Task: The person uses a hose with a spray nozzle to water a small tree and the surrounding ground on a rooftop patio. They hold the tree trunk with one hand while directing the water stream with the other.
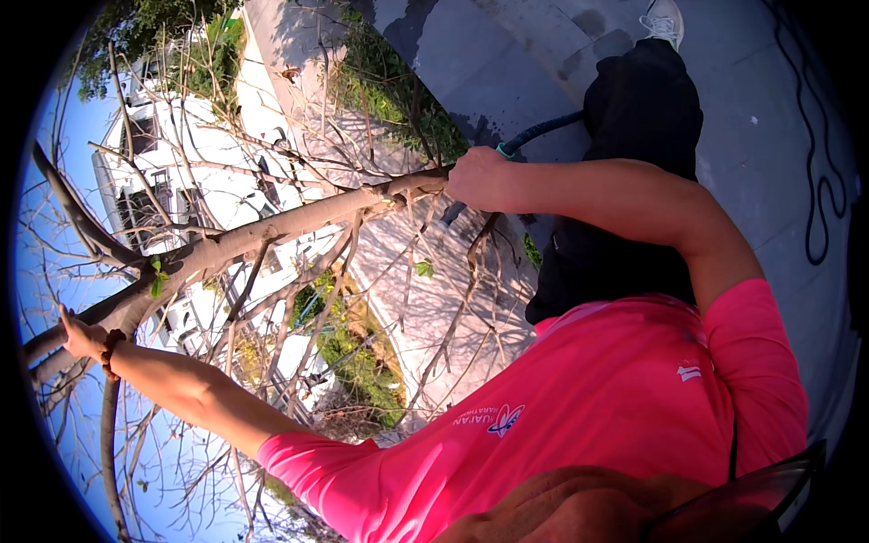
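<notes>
My left arm reaches out to the far left, a brown beaded bracelet on the wrist. My left hand grips a thick tree branch near a fork; most of its fingers are hidden behind the wood. Close to the other end of that branch, my right hand is closed in a fist around a dark hose. A green ring on the hose shows at the fist's edge, and a short dark piece sticks out on its other side. Whether the fist also touches the branch, I cannot tell.
Bare twigs spread around the branch. A grey floor with wet patches ends at an edge, beyond which are green shrubs, a paved path and a white building. A black cord lies looped on the floor.
</notes>
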`<state>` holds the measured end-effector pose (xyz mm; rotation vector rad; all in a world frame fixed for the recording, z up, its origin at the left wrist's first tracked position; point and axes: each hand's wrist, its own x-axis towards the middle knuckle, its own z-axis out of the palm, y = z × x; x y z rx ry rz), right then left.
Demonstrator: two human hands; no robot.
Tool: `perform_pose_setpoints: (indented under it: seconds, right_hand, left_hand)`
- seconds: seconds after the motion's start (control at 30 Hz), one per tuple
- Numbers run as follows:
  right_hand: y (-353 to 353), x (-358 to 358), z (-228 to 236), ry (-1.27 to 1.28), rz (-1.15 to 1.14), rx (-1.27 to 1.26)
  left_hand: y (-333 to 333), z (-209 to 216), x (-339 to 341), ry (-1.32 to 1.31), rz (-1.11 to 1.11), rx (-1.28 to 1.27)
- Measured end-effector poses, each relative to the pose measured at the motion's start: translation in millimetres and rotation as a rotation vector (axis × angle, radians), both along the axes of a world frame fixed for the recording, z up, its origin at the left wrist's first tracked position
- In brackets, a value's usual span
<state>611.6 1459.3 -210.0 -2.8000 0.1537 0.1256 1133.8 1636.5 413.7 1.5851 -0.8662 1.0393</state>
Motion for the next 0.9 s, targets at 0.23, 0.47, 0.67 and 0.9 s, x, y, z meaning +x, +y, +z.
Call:
perform_pose_setpoints:
  seconds: [0.23,0.47,0.67,0.9]
  right_hand:
    - [8,-3,-17,0.065,0.073,-0.047]
    - [2,0,-8,0.011,0.005,0.001]
    - [-2,2,-7,0.026,-0.036,0.007]
    - [14,-2,-8,0.147,0.097,-0.023]
  left_hand:
    - [-7,-6,-8,0.012,0.051,-0.016]
    - [1,2,4,-0.01,0.015,0.026]
    - [-1,-2,-8,0.023,0.105,0.035]
    - [4,2,-4,-0.006,0.039,0.032]
